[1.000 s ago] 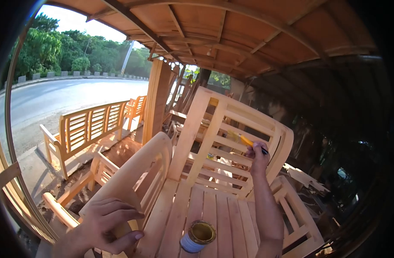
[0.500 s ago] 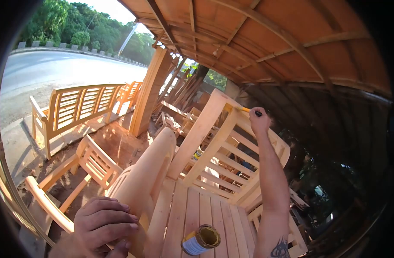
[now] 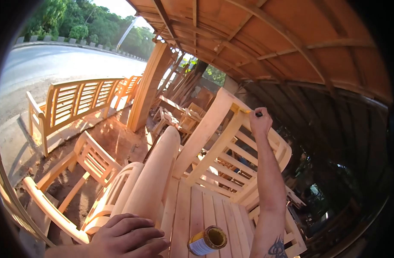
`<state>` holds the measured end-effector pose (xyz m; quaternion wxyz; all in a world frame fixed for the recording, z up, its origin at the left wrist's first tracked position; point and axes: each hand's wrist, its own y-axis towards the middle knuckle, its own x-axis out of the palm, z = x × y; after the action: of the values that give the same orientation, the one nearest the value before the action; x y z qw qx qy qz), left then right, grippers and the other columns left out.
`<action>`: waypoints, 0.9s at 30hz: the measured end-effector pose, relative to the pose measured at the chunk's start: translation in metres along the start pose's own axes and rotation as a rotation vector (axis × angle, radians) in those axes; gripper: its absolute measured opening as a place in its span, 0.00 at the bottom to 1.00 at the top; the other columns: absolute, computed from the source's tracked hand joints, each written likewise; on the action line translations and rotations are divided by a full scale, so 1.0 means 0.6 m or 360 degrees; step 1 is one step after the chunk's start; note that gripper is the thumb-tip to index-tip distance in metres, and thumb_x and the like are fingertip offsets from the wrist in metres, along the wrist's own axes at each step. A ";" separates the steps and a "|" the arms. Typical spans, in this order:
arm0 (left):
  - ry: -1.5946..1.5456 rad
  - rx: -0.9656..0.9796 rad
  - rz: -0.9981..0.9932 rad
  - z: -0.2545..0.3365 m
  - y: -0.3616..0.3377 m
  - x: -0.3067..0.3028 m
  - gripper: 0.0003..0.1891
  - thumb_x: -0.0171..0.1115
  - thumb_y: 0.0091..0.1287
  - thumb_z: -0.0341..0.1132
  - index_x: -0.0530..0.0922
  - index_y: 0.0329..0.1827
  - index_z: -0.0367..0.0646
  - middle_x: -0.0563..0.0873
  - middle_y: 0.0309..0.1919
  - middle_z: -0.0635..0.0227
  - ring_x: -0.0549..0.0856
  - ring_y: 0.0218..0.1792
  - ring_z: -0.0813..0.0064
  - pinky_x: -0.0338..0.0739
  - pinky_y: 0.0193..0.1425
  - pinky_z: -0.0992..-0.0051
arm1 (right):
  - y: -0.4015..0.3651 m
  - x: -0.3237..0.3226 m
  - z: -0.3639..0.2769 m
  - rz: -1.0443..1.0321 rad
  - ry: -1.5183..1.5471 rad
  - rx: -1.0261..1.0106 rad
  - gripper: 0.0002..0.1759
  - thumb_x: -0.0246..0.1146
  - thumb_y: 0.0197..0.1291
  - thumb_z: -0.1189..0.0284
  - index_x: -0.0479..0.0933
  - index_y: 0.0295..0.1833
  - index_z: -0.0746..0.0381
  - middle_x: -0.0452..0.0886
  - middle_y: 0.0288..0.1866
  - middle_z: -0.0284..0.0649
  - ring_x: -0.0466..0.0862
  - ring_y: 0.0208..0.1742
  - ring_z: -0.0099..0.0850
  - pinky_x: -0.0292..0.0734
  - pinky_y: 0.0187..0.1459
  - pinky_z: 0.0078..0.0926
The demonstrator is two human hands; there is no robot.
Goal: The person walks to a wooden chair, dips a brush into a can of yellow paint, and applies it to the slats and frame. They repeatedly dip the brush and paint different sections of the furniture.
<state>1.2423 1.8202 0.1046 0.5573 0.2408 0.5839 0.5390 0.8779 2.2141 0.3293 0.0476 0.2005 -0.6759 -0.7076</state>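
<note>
My right hand is closed around a paintbrush, its dark handle end showing by the fingers. The bristle end meets the upper inside corner of the pale wooden backrest, where a yellow patch shows on the wood. My left hand is spread, palm down, at the near end of the rounded wooden armrest. Between my arms, a small open can with a pale label and yellow-brown smears around its rim stands on the slatted seat.
A low wooden armchair stands on the ground to the left. Behind it, a long slatted bench lines the roadside. A thick wooden post rises near the middle, with stacked timber behind. An orange-brown roof hangs overhead.
My left hand has shifted right and lower, its fingers now flatter. The brush stays at the backrest corner, where more yellow shows. The view has shifted slightly.
</note>
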 end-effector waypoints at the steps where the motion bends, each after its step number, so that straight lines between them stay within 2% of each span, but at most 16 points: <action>1: -0.0002 -0.0001 -0.0013 -0.002 -0.001 0.000 0.21 0.71 0.54 0.32 0.86 0.52 0.35 0.88 0.48 0.52 0.88 0.52 0.47 0.83 0.58 0.53 | 0.004 0.002 -0.010 -0.0033 0.0006 -0.0142 0.12 0.72 0.57 0.66 0.82 0.42 0.61 0.89 0.38 0.50 0.90 0.42 0.50 0.85 0.49 0.45; 2: -0.0004 -0.0003 -0.0028 -0.002 -0.002 0.002 0.22 0.72 0.54 0.32 0.85 0.53 0.35 0.88 0.49 0.52 0.87 0.52 0.47 0.82 0.58 0.52 | 0.007 0.005 -0.020 -0.0069 0.0013 -0.0282 0.12 0.72 0.58 0.66 0.82 0.43 0.61 0.89 0.39 0.51 0.89 0.43 0.50 0.85 0.50 0.46; 8: -0.0080 -0.0122 -0.0106 0.005 0.001 -0.007 0.23 0.73 0.54 0.32 0.84 0.54 0.34 0.86 0.51 0.50 0.85 0.55 0.47 0.81 0.60 0.52 | 0.041 0.056 -0.066 -0.0788 -0.0840 -0.0380 0.16 0.66 0.63 0.62 0.83 0.50 0.61 0.90 0.50 0.52 0.90 0.53 0.50 0.85 0.56 0.47; 11: -0.0129 -0.0162 -0.0105 0.004 -0.001 -0.006 0.24 0.73 0.54 0.32 0.84 0.55 0.34 0.86 0.52 0.51 0.85 0.56 0.47 0.81 0.60 0.52 | 0.068 0.045 -0.132 -0.0877 -0.1036 -0.0389 0.20 0.65 0.64 0.60 0.83 0.54 0.63 0.90 0.54 0.51 0.89 0.57 0.48 0.84 0.59 0.45; 14: -0.0144 -0.0179 -0.0101 0.003 -0.006 -0.004 0.24 0.74 0.54 0.33 0.84 0.55 0.35 0.86 0.52 0.52 0.84 0.56 0.47 0.80 0.61 0.52 | 0.086 0.041 -0.153 -0.1040 -0.1032 -0.0327 0.23 0.65 0.64 0.59 0.83 0.57 0.64 0.90 0.56 0.50 0.89 0.59 0.46 0.84 0.61 0.43; 17: -0.0148 -0.0184 -0.0138 0.002 -0.005 -0.007 0.25 0.74 0.54 0.33 0.83 0.55 0.36 0.86 0.52 0.53 0.84 0.57 0.48 0.79 0.62 0.52 | 0.105 0.034 -0.161 -0.1027 -0.1132 -0.0173 0.25 0.64 0.64 0.59 0.83 0.62 0.62 0.89 0.57 0.51 0.88 0.61 0.46 0.83 0.62 0.43; 20: -0.0165 -0.0176 -0.0123 0.000 -0.008 -0.003 0.25 0.74 0.54 0.34 0.83 0.55 0.36 0.85 0.52 0.53 0.83 0.57 0.48 0.79 0.63 0.53 | 0.105 0.024 -0.199 -0.1060 -0.1087 -0.0276 0.27 0.62 0.63 0.60 0.83 0.64 0.62 0.88 0.59 0.52 0.88 0.63 0.45 0.83 0.63 0.42; 23: -0.0157 -0.0170 -0.0109 -0.001 -0.010 -0.002 0.24 0.74 0.54 0.33 0.83 0.55 0.36 0.85 0.52 0.53 0.83 0.57 0.48 0.78 0.63 0.53 | 0.092 0.056 -0.166 -0.1119 -0.1091 -0.0356 0.23 0.64 0.61 0.60 0.83 0.56 0.62 0.89 0.54 0.53 0.88 0.59 0.50 0.83 0.61 0.47; 26: -0.0142 -0.0166 -0.0104 -0.002 -0.012 -0.001 0.25 0.75 0.53 0.33 0.82 0.56 0.36 0.85 0.52 0.53 0.83 0.57 0.48 0.78 0.63 0.53 | 0.077 0.083 -0.115 -0.1068 -0.1090 -0.0417 0.23 0.63 0.60 0.61 0.83 0.57 0.62 0.90 0.53 0.53 0.88 0.59 0.50 0.84 0.61 0.47; 27: -0.0146 -0.0168 -0.0100 -0.002 -0.013 -0.001 0.25 0.75 0.53 0.33 0.82 0.56 0.36 0.85 0.52 0.53 0.83 0.57 0.49 0.79 0.63 0.53 | 0.073 0.077 -0.130 -0.1098 -0.1090 -0.0411 0.23 0.63 0.60 0.61 0.83 0.57 0.62 0.90 0.53 0.53 0.88 0.59 0.49 0.84 0.61 0.46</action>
<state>1.2437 1.8167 0.0974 0.6121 0.2171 0.5357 0.5396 0.8538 2.1219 0.3615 -0.3894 0.1610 -0.4540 -0.7851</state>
